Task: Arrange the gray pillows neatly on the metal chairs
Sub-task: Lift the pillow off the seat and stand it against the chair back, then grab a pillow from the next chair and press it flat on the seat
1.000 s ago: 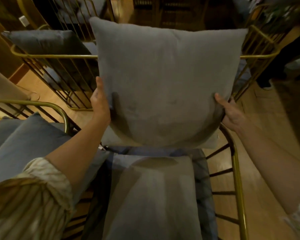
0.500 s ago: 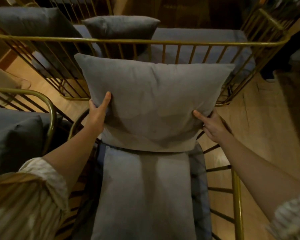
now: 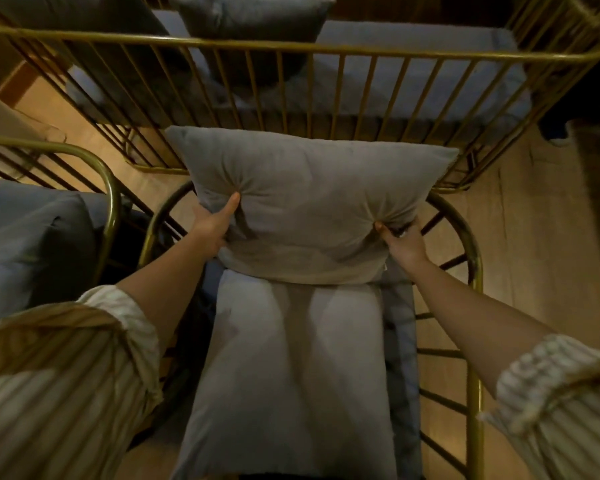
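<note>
A gray pillow (image 3: pixel 309 199) stands against the curved back of a gold metal chair (image 3: pixel 471 258), its lower edge on the chair's gray seat cushion (image 3: pixel 291 375). My left hand (image 3: pixel 213 225) grips the pillow's lower left side, thumb pressed into the fabric. On the lower right side my right hand (image 3: pixel 400 242) pinches it the same way. Both thumbs dent the pillow.
A gold metal bench (image 3: pixel 291 50) with a gray cushion and a dark pillow (image 3: pixel 253 19) stands just behind the chair. Another gold chair (image 3: pixel 111 192) with gray cushions is at the left. Wooden floor (image 3: pixel 541 237) lies to the right.
The pillow has come down from chest height onto the seat against the chair's back. Both hands moved down with it and now dig into its lower corners.
</note>
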The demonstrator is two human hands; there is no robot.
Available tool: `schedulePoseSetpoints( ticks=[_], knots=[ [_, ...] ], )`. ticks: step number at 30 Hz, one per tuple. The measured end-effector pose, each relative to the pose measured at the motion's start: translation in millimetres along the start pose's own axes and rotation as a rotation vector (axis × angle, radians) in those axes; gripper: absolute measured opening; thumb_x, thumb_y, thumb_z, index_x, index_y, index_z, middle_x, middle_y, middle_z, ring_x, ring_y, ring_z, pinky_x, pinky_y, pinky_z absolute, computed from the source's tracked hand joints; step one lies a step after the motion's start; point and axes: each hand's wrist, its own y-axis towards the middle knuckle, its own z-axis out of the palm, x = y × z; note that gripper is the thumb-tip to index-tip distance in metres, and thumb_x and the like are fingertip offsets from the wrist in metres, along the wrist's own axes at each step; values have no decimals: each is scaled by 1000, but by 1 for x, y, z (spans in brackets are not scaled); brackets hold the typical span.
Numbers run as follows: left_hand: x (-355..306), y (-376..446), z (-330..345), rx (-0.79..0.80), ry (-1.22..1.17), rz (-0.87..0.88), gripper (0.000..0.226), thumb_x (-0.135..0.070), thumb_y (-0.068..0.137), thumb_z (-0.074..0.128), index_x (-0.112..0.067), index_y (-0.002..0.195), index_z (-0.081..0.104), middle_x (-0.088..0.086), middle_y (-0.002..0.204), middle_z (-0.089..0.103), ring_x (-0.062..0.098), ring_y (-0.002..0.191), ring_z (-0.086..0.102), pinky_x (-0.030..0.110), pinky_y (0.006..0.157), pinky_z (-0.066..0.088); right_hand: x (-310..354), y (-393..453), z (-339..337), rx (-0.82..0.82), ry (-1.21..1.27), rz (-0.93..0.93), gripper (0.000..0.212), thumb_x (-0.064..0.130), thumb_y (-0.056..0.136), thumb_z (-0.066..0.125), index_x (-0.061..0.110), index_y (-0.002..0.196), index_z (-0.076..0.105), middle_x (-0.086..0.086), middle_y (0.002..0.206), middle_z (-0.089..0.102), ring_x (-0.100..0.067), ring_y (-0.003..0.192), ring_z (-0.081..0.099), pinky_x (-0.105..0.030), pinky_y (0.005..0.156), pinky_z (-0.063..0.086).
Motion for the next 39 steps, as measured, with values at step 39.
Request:
schedulePoseSetpoints(
  ticks=[39],
  knots=[
    [119, -136, -560, -358, 323, 72, 20, -14, 91, 71, -4, 107, 69, 20, 108, 67, 34, 106, 62, 41, 89, 51, 234, -339, 400, 164, -699, -574, 44, 41, 94, 61, 19, 131, 57, -10, 136, 56, -34, 139, 37, -56, 119, 11]
  ],
)
